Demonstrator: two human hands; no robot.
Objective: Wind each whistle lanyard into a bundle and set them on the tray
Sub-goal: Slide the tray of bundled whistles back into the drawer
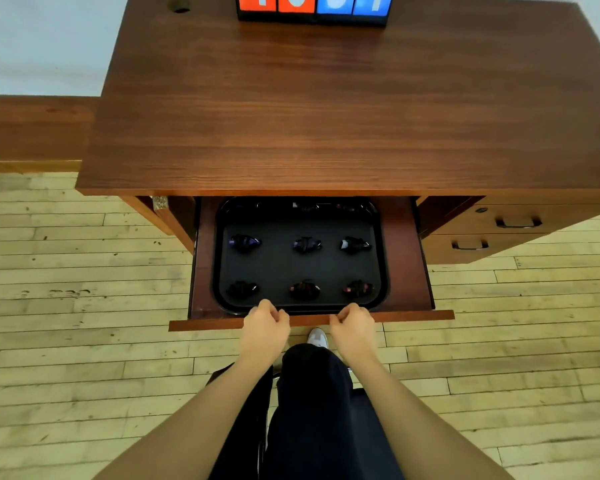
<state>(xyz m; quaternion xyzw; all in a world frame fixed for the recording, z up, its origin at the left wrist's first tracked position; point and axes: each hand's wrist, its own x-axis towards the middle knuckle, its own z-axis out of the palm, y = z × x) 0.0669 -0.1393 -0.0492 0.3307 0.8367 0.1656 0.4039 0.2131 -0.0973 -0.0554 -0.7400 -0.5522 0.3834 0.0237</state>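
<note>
Both hands, left hand and right hand, curl their fingers over the drawer front. I see wound whistle bundles resting on the black tray inside. They look light and soft; I'd pinch each around its wrapped middle.

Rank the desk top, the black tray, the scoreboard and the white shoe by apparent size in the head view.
1. desk top
2. black tray
3. scoreboard, cut off by the frame's top edge, so only its visible part counts
4. white shoe
</note>
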